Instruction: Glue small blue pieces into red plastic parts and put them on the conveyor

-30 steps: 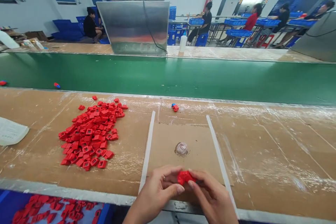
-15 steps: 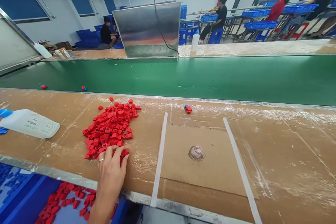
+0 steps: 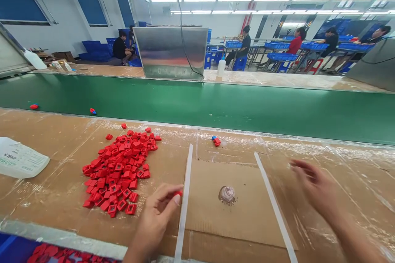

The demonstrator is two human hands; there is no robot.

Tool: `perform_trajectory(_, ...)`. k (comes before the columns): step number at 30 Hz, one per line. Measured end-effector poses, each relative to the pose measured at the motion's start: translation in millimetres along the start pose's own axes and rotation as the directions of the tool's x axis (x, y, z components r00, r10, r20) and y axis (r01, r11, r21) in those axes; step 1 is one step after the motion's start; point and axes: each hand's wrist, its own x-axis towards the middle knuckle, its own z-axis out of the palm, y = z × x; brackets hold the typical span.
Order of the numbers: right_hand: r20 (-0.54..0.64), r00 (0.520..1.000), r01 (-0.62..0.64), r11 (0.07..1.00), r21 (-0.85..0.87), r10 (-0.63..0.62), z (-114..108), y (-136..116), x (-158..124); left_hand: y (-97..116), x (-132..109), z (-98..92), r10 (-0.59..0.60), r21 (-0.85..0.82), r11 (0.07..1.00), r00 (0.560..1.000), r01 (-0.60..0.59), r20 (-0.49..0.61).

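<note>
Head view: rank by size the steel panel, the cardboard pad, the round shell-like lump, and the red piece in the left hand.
Cardboard pad and steel panel first, unranked, since the panel stands farther off; then the round lump; then the red piece, partly hidden by the left hand.

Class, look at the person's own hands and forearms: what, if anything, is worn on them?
The left hand and right hand are bare, with no gloves, and the forearms show no sleeves or cables. The right hand is blurred, so small details there cannot be told.
</note>
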Motion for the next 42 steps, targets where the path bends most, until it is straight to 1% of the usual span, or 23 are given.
perform_trajectory(1,0.085,0.995,0.061,0.998,-0.009,-0.06,15,0,12,-2,-2,9.4,-0.046,-0.123,0.991,0.998,0.051,0.041)
perform_trajectory(2,0.179,0.976,0.129,0.992,-0.011,-0.125,35,-3,24,-5,-4,17.9,-0.093,-0.229,0.967,0.993,0.109,0.079)
perform_trajectory(3,0.268,0.945,0.197,0.98,-0.007,-0.188,57,-8,36,-9,-6,25.3,-0.137,-0.321,0.933,0.985,0.164,0.103)
perform_trajectory(5,0.41,0.866,0.312,0.95,0.004,-0.286,101,-23,58,-17,-10,36.4,-0.208,-0.475,0.847,0.971,0.24,0.119)
perform_trajectory(7,0.519,0.781,0.401,0.916,0.009,-0.347,135,-38,75,-23,-15,42.7,-0.255,-0.594,0.759,0.961,0.266,0.104)
perform_trajectory(9,0.615,0.697,0.464,0.886,0.006,-0.37,154,-47,87,-27,-19,45.1,-0.292,-0.666,0.69,0.951,0.284,0.103)
perform_trajectory(11,0.686,0.636,0.505,0.863,-0.024,-0.353,159,-49,95,-28,-25,45.2,-0.316,-0.706,0.646,0.944,0.29,0.099)
perform_trajectory(13,0.728,0.614,0.522,0.848,-0.087,-0.304,156,-47,100,-27,-29,44.4,-0.33,-0.734,0.618,0.94,0.283,0.084)
perform_trajectory(15,0.75,0.616,0.525,0.835,-0.163,-0.241,148,-43,100,-26,-33,43.6,-0.35,-0.75,0.6,0.934,0.278,0.065)
perform_trajectory(17,0.759,0.624,0.521,0.823,-0.226,-0.186,140,-43,97,-25,-34,43.1,-0.369,-0.751,0.59,0.927,0.295,0.075)
perform_trajectory(19,0.762,0.628,0.518,0.816,-0.256,-0.159,136,-46,92,-26,-34,42.5,-0.377,-0.75,0.582,0.921,0.315,0.094)
perform_trajectory(22,0.773,0.612,0.519,0.822,-0.234,-0.167,138,-55,87,-29,-32,41.3,-0.343,-0.756,0.57,0.929,0.322,0.137)
perform_trajectory(25,0.783,0.597,0.503,0.841,-0.2,-0.171,145,-63,89,-32,-32,39.4,-0.29,-0.769,0.56,0.942,0.308,0.166)
perform_trajectory(27,0.778,0.606,0.479,0.857,-0.188,-0.168,147,-65,92,-33,-34,37.7,-0.291,-0.772,0.559,0.944,0.302,0.158)
perform_trajectory(29,0.763,0.624,0.449,0.878,-0.169,-0.172,141,-65,91,-33,-35,36.0,-0.308,-0.772,0.558,0.94,0.305,0.149)
perform_trajectory(30,0.751,0.636,0.43,0.889,-0.154,-0.177,135,-65,89,-33,-35,35.5,-0.312,-0.771,0.556,0.937,0.311,0.153)
perform_trajectory(32,0.72,0.667,0.386,0.916,-0.112,-0.193,116,-65,79,-32,-35,35.3,-0.307,-0.767,0.558,0.937,0.317,0.164)
perform_trajectory(34,0.687,0.694,0.346,0.937,-0.057,-0.214,90,-65,63,-30,-34,36.5,-0.288,-0.754,0.578,0.943,0.311,0.168)
perform_trajectory(38,0.636,0.735,0.252,0.966,0.064,-0.234,35,-71,19,-29,-32,40.8,-0.219,-0.715,0.635,0.956,0.293,0.197)
perform_trajectory(40,0.609,0.76,0.217,0.972,0.088,-0.225,18,-75,-3,-29,-32,42.5,-0.192,-0.703,0.652,0.958,0.285,0.211)
perform_trajectory(42,0.6,0.77,0.218,0.973,0.073,-0.217,11,-79,-20,-30,-33,43.6,-0.177,-0.692,0.665,0.96,0.281,0.219)
